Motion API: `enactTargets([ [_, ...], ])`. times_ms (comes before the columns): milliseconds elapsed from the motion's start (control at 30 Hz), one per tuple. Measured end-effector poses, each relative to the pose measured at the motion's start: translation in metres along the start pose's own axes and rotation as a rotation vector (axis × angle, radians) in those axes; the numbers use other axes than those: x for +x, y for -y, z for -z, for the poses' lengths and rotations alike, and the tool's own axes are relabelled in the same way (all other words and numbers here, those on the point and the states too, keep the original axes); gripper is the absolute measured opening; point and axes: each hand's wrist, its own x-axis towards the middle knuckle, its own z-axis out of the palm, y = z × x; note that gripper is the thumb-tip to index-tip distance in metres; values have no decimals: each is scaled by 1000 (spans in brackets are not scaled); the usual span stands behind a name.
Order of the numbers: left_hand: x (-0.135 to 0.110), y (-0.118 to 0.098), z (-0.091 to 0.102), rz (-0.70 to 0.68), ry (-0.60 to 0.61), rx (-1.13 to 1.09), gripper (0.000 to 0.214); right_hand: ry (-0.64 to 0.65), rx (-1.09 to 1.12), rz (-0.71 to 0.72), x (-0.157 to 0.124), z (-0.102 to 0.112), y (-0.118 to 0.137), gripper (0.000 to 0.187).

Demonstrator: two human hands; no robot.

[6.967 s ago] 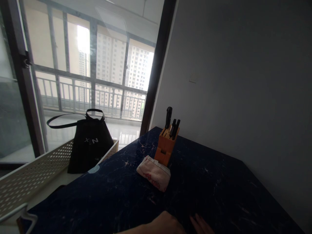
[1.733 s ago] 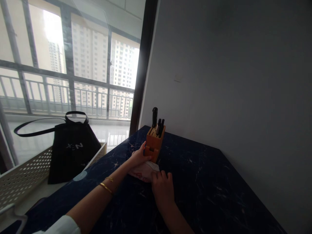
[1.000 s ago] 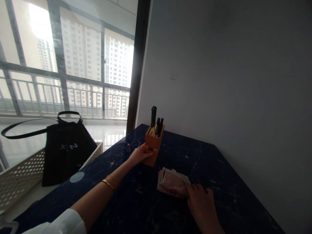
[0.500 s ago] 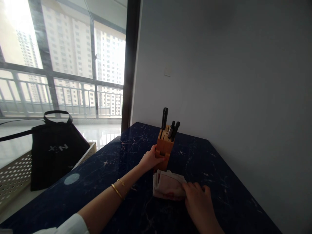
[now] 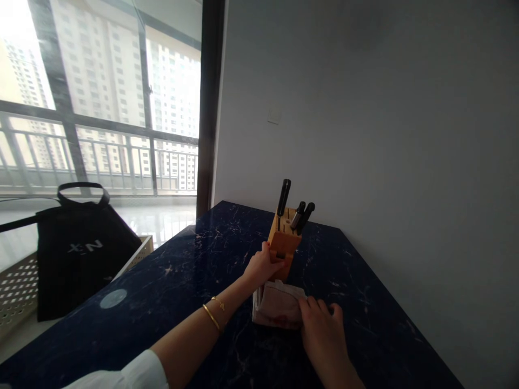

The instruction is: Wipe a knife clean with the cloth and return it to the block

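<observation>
Meanwhile left hand point(image 5: 261, 266) gripped knife block point(image 5: 283, 245) on dark countertop point(image 5: 182, 292); right hand point(image 5: 322, 329) lay flat, fingers pressing folded cloth point(image 5: 275, 306) touching block's base. Step judged: steadying block, positioning cloth. Next move calls for firm hold on block.

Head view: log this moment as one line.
left hand: grips knife block | right hand: flat on folded cloth | cloth against block base | three knife handles upright

My left hand point(image 5: 261, 266) now gripping knife block point(image 5: 283, 246), block shifted rightward, folded cloth point(image 5: 277, 303) dragged right under my right hand point(image 5: 322, 336)
</observation>
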Motion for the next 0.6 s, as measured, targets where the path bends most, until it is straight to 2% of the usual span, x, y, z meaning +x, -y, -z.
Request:
enactTargets([
  [600,5,3,-9,-99,20,-38,59,-24,12,-29,0,-5,3,36],
])
